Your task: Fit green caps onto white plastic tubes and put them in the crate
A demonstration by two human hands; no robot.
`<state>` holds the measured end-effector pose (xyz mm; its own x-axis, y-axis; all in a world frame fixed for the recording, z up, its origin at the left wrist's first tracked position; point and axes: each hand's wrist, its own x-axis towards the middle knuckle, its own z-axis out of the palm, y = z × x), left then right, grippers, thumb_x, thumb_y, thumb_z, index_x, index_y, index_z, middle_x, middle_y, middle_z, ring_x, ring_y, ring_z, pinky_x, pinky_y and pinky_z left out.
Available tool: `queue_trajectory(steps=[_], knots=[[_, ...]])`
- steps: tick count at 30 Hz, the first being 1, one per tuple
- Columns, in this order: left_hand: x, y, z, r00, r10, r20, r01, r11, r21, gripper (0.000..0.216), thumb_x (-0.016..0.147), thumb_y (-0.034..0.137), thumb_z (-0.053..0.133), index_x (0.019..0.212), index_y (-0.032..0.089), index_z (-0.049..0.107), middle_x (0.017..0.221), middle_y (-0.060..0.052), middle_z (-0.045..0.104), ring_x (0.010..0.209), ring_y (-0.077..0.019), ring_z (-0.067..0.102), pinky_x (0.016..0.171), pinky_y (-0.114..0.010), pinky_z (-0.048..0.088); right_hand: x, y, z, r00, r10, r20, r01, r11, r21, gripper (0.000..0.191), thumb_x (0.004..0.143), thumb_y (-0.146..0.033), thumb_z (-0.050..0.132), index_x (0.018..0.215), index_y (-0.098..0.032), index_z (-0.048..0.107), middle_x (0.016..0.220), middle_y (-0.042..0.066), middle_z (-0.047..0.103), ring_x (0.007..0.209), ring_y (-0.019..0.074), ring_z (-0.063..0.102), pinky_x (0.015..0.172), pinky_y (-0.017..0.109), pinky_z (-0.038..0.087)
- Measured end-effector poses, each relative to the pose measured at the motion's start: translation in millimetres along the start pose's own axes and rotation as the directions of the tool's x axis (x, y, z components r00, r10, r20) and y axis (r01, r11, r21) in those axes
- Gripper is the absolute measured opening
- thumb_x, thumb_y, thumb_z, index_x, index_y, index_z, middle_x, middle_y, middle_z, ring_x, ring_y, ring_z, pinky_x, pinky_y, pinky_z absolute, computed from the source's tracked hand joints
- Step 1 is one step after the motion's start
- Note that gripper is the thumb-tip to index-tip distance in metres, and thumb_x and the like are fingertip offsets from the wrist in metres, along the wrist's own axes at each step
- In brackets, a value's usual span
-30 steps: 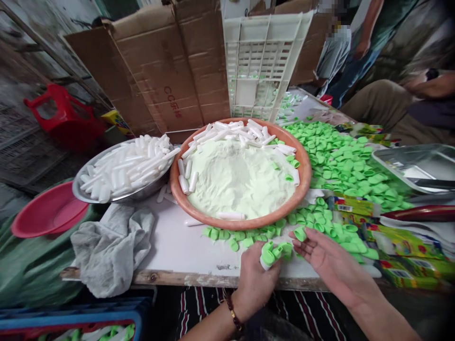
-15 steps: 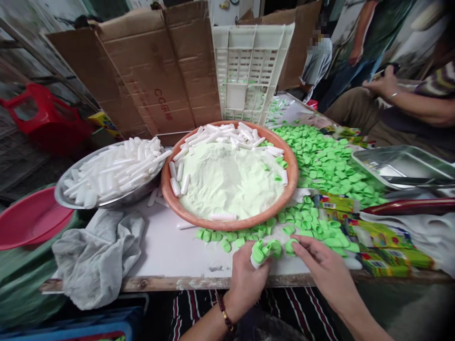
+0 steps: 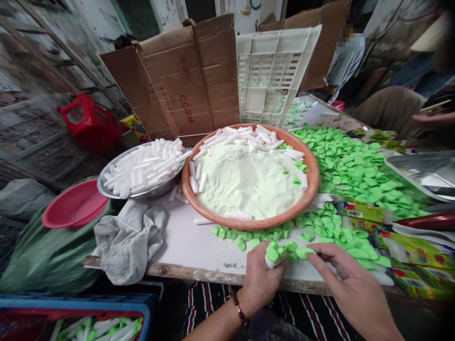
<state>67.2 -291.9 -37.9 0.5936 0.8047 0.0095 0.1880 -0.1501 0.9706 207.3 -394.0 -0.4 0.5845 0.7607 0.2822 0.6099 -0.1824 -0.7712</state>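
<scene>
My left hand [image 3: 263, 277] is closed in a fist around several white plastic tubes [image 3: 270, 264], whose upper ends wear green caps [image 3: 280, 249]. Its palm hides most of their length. Between thumb and fingertips of my right hand [image 3: 350, 270] is a loose green cap [image 3: 305, 253], right beside the capped tubes; whether it touches them I cannot tell. Behind both hands stands a wide clay-coloured basin [image 3: 188, 203] of pale green powder [image 3: 245, 184], with white tubes lying around its inner edge. More green caps [image 3: 355, 166] are heaped to the right.
At left are a metal bowl [image 3: 156, 192] of white tubes, a grey cloth [image 3: 131, 237] and a pink basin [image 3: 73, 203]. A blue crate [image 3: 151, 303] below holds capped tubes. Yellow-green packets [image 3: 412, 248] and a metal tray [image 3: 405, 173] lie right. Cardboard [image 3: 188, 76] stands behind; people sit beyond.
The view has turned left, so the scene sits farther right and more of the blue crate shows. Both hands keep their holds. The right hand's cap stays close beside the tubes.
</scene>
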Motion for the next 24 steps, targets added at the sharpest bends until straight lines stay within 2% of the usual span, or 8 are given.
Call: queue_trajectory(steps=[4,9,14,18,20,22,24], knots=[[0.6,5.6,-2.4,1.000,-0.002,-0.016,0.001,0.999,-0.046,0.013,0.075,0.010,0.062,0.086,0.017,0.065,0.083,0.000,0.069,0.077,-0.0164,0.060,0.072,-0.025,0.045,-7.7,12.5,-0.6,0.998,0.037,0.057,-0.034,0.999,-0.040,0.021,0.087,-0.043,0.059,0.091,-0.024,0.067,0.085,0.001,0.069,0.074,0.0172,0.064,0.070,0.027,0.051],[1.7,7.3,-2.8,1.000,0.014,-0.005,-0.014,0.999,-0.039,0.012,0.078,0.014,0.062,0.090,0.017,0.066,0.087,-0.001,0.070,0.079,-0.0175,0.061,0.075,-0.026,0.046,-19.4,23.8,10.9,0.985,-0.015,0.172,0.032,0.995,-0.100,0.020,0.091,-0.036,0.053,0.091,-0.023,0.067,0.080,0.002,0.066,0.070,0.0173,0.061,0.067,0.030,0.050],[1.0,6.1,-1.6,1.000,0.016,-0.021,-0.016,1.000,0.002,0.014,0.079,0.019,0.063,0.092,0.017,0.067,0.089,-0.003,0.071,0.081,-0.0194,0.062,0.078,-0.028,0.046,-16.1,37.3,11.4,0.995,-0.051,0.083,0.063,0.986,-0.153,0.023,0.094,-0.034,0.049,0.099,-0.020,0.066,0.088,0.006,0.067,0.077,0.0182,0.063,0.071,0.030,0.051],[1.0,7.7,-1.5,1.000,0.020,-0.018,-0.019,0.999,0.044,0.013,0.080,0.023,0.062,0.090,0.016,0.067,0.089,-0.004,0.071,0.081,-0.0206,0.062,0.077,-0.029,0.046,19.3,48.5,-17.3,0.992,-0.119,-0.043,0.105,0.963,-0.247,0.026,0.094,-0.036,0.047,0.099,-0.019,0.067,0.096,0.008,0.069,0.085,0.0192,0.064,0.078,0.029,0.049],[1.1,9.3,-1.6,0.999,0.031,-0.011,-0.030,0.998,0.059,0.013,0.080,0.022,0.061,0.090,0.016,0.067,0.089,-0.004,0.071,0.081,-0.0206,0.062,0.076,-0.029,0.047,47.9,56.2,-34.2,0.995,-0.087,-0.058,0.060,0.929,-0.365,0.029,0.094,-0.036,0.045,0.097,-0.019,0.068,0.096,0.007,0.070,0.087,0.0193,0.064,0.080,0.029,0.048],[1.1,10.9,-1.7,0.999,0.040,-0.015,-0.039,0.997,0.067,0.013,0.079,0.020,0.060,0.090,0.016,0.068,0.089,-0.004,0.071,0.081,-0.0205,0.063,0.076,-0.028,0.047,75.7,65.9,-45.1,0.999,0.018,0.036,0.002,0.871,-0.491,0.028,0.092,-0.033,0.044,0.091,-0.020,0.069,0.091,0.006,0.071,0.084,0.0189,0.065,0.076,0.028,0.046],[1.1,11.7,-1.6,0.999,0.044,-0.027,-0.042,0.997,0.069,0.014,0.078,0.018,0.061,0.090,0.016,0.068,0.090,-0.003,0.072,0.082,-0.0208,0.063,0.077,-0.028,0.047,95.6,76.0,-46.6,0.987,0.112,0.112,-0.029,0.820,-0.572,0.025,0.087,-0.031,0.050,0.075,-0.020,0.069,0.078,0.007,0.069,0.076,0.0209,0.065,0.067,0.029,0.045]])
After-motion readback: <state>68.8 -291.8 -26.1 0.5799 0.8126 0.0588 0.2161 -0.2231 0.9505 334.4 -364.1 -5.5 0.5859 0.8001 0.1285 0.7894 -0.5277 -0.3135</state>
